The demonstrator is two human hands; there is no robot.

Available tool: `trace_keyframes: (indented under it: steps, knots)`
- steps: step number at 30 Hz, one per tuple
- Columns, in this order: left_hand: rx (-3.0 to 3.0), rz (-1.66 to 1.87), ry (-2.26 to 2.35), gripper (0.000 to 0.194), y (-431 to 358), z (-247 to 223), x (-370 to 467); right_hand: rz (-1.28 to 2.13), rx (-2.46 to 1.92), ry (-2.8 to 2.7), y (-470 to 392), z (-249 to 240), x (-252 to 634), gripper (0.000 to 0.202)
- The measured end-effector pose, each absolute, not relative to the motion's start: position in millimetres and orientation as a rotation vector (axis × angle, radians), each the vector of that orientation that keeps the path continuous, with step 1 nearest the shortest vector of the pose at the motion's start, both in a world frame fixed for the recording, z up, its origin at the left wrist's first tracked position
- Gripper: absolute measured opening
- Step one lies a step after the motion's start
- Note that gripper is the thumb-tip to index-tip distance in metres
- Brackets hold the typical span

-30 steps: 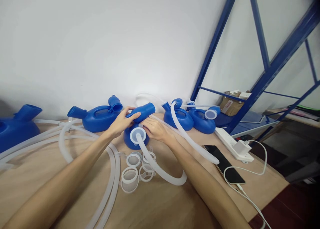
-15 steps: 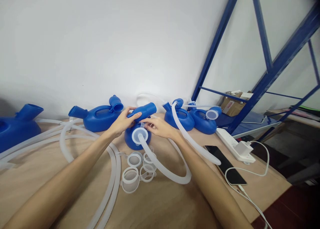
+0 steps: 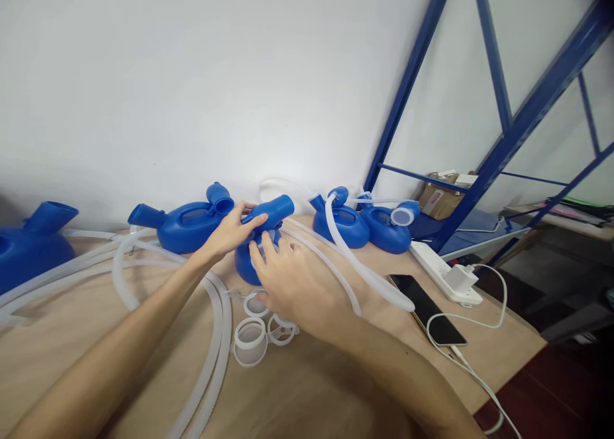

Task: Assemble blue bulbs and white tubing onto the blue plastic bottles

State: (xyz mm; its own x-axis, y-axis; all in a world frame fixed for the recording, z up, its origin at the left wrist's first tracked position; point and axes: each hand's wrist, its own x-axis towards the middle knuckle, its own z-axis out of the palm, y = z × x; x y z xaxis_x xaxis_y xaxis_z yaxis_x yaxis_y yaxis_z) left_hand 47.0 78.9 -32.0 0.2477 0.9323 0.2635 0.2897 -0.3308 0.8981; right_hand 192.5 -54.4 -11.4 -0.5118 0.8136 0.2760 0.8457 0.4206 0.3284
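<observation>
A blue plastic bottle stands on the brown-covered table, with a short blue spout tilted up to the right. My left hand is wrapped round the bottle's top beside the spout, thumb in front. In front of the bottle is my right hand, fingers bent and its fingertips against the bottle's front. It covers the white cap and the start of the hose; what its fingers grip is hidden. Several translucent caps lie just below the bottle.
Blue bottles stand left and right along the wall. White hoses coil on the left. At the right are a phone, a power strip with cables and a blue metal rack.
My right hand has moved from the bottle's right side to its front, now covering the cap and hose end. My left hand keeps its hold. The view has shifted slightly.
</observation>
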Motion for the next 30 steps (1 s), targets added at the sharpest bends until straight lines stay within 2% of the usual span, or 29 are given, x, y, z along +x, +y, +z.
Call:
trace_keyframes:
  steps: [2,4,9,15,19,24,27,30]
  knots:
    - [1.924,1.052,1.165,0.06,78,-29,46,-0.758,-1.662,-2.52,-51,-19,177,0.046]
    - [2.043,0.991,1.186,0.063,78,-25,45,-0.822,-1.725,-2.496,-46,-19,166,0.037]
    - [2.218,0.959,1.197,0.076,81,-22,45,-0.843,-1.577,-2.736,-46,3,169,0.041]
    - [2.089,0.951,1.095,0.079,83,-24,44,-0.893,-1.412,-2.809,-61,19,186,0.054]
    - [1.911,0.98,1.004,0.081,80,-24,44,-0.857,-1.396,-2.819,-52,11,191,0.049]
    - [1.817,0.961,1.005,0.086,75,-23,45,-0.523,-1.281,-2.855,-24,11,207,0.037]
    - [1.793,0.966,1.005,0.088,75,-24,44,-0.148,-1.179,-2.852,-12,23,227,0.048]
    - [1.784,0.981,1.004,0.085,76,-26,43,0.04,-1.145,-2.675,-15,26,251,0.055]
